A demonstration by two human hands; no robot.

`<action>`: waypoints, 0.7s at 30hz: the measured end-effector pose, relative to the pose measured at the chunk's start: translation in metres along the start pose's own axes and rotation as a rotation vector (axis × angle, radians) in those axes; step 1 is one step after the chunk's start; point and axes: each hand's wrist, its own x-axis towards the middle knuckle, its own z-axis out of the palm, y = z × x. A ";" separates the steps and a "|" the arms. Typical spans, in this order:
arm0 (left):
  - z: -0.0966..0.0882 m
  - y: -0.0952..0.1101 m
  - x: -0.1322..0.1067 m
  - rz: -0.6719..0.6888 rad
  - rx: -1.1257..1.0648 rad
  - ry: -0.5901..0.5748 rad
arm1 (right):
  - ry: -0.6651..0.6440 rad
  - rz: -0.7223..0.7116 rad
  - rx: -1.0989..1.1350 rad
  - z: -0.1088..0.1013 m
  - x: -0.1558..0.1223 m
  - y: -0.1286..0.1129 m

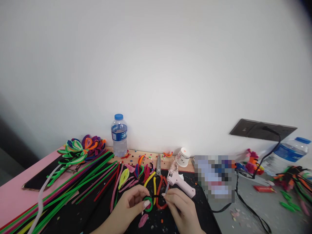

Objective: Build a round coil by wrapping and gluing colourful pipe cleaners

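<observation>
My left hand [131, 203] pinches a small green pipe cleaner coil [150, 204] with some pink inside it. A short black pipe cleaner [157, 196] runs from the coil to my right hand [181, 206], whose thumb and fingers are closed on its end. Beneath and behind the hands lie scissors [159, 167] with orange-red handles, blades pointing to the wall. Beside them is a pale pink glue gun [179, 182], just beyond my right hand. A loose pink pipe cleaner loop [143, 220] lies below the coil. Yellow loops [124, 178] lie beyond my left hand.
Long pipe cleaners [80, 191] spread across the left, near a pipe cleaner flower [79, 149] and a dark phone [40, 177]. A water bottle [119, 138] and an upturned paper cup [183, 158] stand by the wall. A black cable [246, 204] crosses the grey right side.
</observation>
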 end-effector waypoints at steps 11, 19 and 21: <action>-0.001 -0.001 0.002 -0.008 -0.020 0.034 | -0.042 -0.142 -0.115 -0.001 -0.002 -0.002; -0.001 0.000 0.003 -0.042 -0.066 0.049 | -0.099 -0.200 -0.183 -0.002 -0.001 -0.004; -0.001 0.001 0.003 -0.044 -0.056 0.047 | -0.108 -0.208 -0.195 -0.002 -0.001 -0.005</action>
